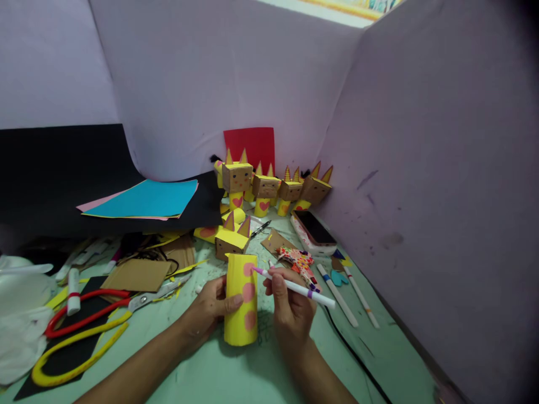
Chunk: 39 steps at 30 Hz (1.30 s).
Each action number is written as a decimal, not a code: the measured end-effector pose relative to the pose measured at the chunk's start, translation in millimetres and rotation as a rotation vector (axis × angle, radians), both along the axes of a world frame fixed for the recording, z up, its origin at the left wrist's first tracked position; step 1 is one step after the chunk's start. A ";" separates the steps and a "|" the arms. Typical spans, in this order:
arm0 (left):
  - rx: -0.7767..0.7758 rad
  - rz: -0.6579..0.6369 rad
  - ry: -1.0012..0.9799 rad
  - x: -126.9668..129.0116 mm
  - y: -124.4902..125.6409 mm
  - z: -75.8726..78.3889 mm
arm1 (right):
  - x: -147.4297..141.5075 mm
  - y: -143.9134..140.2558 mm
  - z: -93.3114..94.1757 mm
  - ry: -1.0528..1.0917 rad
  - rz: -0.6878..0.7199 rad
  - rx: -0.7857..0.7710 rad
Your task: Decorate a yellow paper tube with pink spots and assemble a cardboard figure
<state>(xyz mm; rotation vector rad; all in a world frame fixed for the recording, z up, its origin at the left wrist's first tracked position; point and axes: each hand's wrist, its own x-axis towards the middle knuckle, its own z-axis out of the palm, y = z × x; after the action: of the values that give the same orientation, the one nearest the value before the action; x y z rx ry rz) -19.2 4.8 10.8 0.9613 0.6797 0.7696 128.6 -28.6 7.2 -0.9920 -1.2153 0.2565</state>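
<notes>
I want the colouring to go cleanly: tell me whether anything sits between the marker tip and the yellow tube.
Nothing visible does. The right hand holds the marker with its tip at the yellow tube, which the left hand steadies upright.

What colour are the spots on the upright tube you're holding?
Pink spots on the yellow paper tube, clearest in the head view.

The left hand is covering the near left side of the yellow tube, and the tube is hiding that hand's fingertips. The right hand is masking the middle of the marker. Both forearms are running off the bottom edge. The scissors' handles are partly hiding black paper.
</notes>
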 end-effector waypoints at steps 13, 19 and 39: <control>0.003 0.000 -0.010 -0.2 -1.0 3.3 | -0.5 0.0 -0.6 0.029 0.029 -0.022; -0.004 -0.013 -0.012 -0.5 -0.3 1.8 | -0.3 0.3 -1.3 0.027 0.087 -0.025; -0.015 -0.009 -0.015 -0.8 1.4 -1.4 | 0.7 2.3 -6.4 -0.011 0.090 -0.005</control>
<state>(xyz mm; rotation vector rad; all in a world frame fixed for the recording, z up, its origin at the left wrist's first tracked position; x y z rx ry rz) -20.1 6.2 9.4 0.9441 0.6668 0.7618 129.3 -26.3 0.8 -0.9452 -1.2714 0.3255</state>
